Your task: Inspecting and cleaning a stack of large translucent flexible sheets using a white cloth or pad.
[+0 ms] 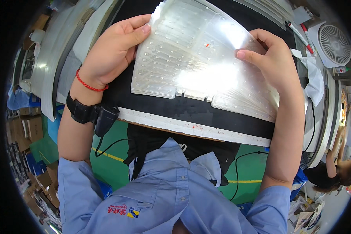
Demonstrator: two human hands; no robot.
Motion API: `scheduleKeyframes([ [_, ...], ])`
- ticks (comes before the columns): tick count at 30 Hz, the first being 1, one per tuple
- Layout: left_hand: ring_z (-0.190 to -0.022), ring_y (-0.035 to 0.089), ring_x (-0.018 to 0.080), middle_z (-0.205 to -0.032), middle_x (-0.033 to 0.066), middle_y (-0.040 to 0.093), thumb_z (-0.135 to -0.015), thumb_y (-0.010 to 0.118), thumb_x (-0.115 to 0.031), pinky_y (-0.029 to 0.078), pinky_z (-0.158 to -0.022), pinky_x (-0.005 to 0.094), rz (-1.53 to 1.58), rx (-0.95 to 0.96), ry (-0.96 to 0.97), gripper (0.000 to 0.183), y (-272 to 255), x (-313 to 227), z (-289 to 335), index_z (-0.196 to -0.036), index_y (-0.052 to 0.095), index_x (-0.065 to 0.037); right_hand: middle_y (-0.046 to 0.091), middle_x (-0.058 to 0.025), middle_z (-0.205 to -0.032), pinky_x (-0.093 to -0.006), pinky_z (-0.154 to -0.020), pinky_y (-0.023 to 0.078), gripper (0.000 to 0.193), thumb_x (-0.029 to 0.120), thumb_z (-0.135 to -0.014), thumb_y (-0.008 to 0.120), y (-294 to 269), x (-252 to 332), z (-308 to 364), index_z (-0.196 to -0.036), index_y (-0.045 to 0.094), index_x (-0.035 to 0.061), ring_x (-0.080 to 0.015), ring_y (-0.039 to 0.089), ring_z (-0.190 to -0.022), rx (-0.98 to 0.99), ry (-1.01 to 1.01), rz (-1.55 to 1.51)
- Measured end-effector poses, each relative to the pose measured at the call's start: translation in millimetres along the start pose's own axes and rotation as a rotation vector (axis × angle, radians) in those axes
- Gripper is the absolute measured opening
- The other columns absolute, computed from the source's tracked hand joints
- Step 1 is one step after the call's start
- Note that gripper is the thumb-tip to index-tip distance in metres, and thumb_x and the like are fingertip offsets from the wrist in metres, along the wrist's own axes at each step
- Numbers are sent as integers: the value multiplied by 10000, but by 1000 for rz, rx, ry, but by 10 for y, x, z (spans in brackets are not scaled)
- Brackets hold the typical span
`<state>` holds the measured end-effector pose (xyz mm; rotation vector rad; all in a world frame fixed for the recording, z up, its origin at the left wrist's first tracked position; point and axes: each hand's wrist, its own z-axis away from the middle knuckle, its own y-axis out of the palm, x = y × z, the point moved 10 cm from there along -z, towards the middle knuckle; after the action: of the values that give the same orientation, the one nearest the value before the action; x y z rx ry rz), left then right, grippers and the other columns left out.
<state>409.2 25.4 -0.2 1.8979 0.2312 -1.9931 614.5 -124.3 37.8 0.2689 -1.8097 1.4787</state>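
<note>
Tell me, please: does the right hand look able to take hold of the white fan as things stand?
Probably not without letting go first: the right hand is holding the clear plastic sheets. Otherwise the white fan seems near, with slim markers lying between.

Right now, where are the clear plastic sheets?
In the head view, the clear plastic sheets are at upper centre, held between the left hand and right hand, over the black mat.

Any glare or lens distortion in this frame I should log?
Head view: bright glare whites out patches of the clear plastic sheets; head view: the long pale panels at left look bowed near the rim, and the picture's corners are black.
</note>
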Motion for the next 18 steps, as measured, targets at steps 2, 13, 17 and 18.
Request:
scheduleKeyframes([
  [2,-1188,596,140,-1326,116,599,-1044,486,-206,482,-1020,282,1,22,-8,487,3,14,3,-1452,390,41,654,-95,-774,-311,-678,496,364,175,-723,815,19,3,-3,-999,683,-21,-174,620,-697,4,-5,-24],
  [13,-1191,594,134,-1319,106,602,-1046,487,-218,487,-1015,280,-5,14,16,469,14,-9,2,-1443,407,17,673,-107,-801,-315,-691,511,389,196,-719,833,50,22,8,-1010,690,-19,-185,646,-721,15,-6,14],
  [17,-1167,600,136,-1280,87,619,-1049,481,-208,484,-1017,299,-6,-18,42,418,-16,-19,10,-1414,457,-5,673,-121,-821,-322,-702,514,395,207,-742,813,61,39,0,-1035,683,-25,-189,648,-739,31,-31,18],
  [18,-1168,596,134,-1278,81,618,-1046,490,-203,478,-1021,299,2,-14,43,414,-18,-24,9,-1410,461,-9,675,-126,-828,-324,-707,515,398,209,-752,804,88,31,2,-1050,681,-24,-191,650,-747,79,-11,28],
])
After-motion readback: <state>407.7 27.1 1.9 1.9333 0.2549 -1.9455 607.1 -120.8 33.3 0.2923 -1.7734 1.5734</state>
